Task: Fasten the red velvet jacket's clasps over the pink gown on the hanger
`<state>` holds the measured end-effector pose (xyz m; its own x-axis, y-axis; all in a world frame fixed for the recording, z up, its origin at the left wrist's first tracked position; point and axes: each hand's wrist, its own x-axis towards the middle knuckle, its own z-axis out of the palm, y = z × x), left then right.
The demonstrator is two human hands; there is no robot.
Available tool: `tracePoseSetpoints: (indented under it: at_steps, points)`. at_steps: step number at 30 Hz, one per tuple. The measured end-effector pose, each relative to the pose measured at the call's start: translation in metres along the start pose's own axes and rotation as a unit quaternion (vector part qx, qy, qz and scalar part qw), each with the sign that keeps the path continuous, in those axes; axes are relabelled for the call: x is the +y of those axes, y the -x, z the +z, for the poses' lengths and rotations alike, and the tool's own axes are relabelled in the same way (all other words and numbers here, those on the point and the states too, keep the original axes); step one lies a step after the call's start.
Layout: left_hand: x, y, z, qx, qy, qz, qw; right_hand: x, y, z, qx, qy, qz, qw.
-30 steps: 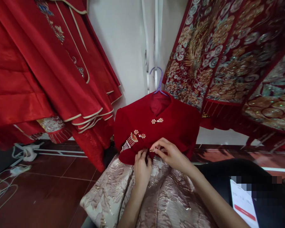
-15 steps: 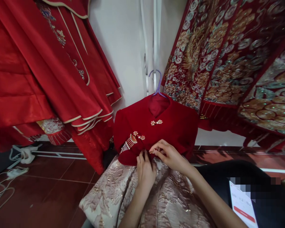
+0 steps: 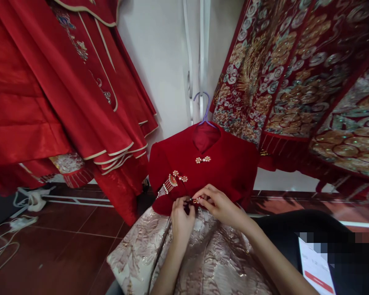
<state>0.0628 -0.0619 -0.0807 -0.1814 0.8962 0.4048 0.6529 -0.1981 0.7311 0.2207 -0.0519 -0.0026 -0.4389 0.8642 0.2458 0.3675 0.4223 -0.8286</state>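
At the hem of the red velvet jacket (image 3: 227,166), a gold loop (image 3: 195,201), lying crosswise, sits pinched in the right hand (image 3: 217,203), just right of the left hand (image 3: 182,218), whose fingers curl close, their hold unclear.

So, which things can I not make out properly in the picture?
All in the head view:
Gold piece in the right hand: too small, partly covered by it.
What the left hand holds, if anything: hidden behind that hand.
Phone: partly pixelated over, bottom edge cuts it off.
Red clothes, left: cut by picture edges.
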Motion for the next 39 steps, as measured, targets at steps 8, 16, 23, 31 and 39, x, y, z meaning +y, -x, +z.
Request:
tracePoseSetpoints:
  at_steps: [8, 16, 23, 31, 39]
  points:
    - [-0.011, -0.016, -0.006, 0.000, 0.238, -0.092, 0.967, 0.012, -0.002, 0.008, -0.006, 0.036, -0.028, 0.999]
    - [-0.016, -0.012, -0.006, 0.004, 0.328, -0.142, 0.934, 0.032, -0.012, 0.036, 0.041, 0.049, -0.030, 0.997]
    - [-0.012, -0.011, -0.004, 0.012, 0.329, -0.145, 0.933, 0.039, -0.013, 0.051, 0.097, 0.030, -0.023, 0.995]
    - [-0.009, -0.006, -0.002, 0.029, 0.300, -0.139, 0.943, 0.047, -0.014, 0.057, 0.108, 0.039, -0.049, 0.992]
    - [-0.012, -0.005, -0.005, 0.022, 0.240, -0.105, 0.965, 0.048, -0.010, 0.063, 0.135, 0.039, -0.048, 0.989]
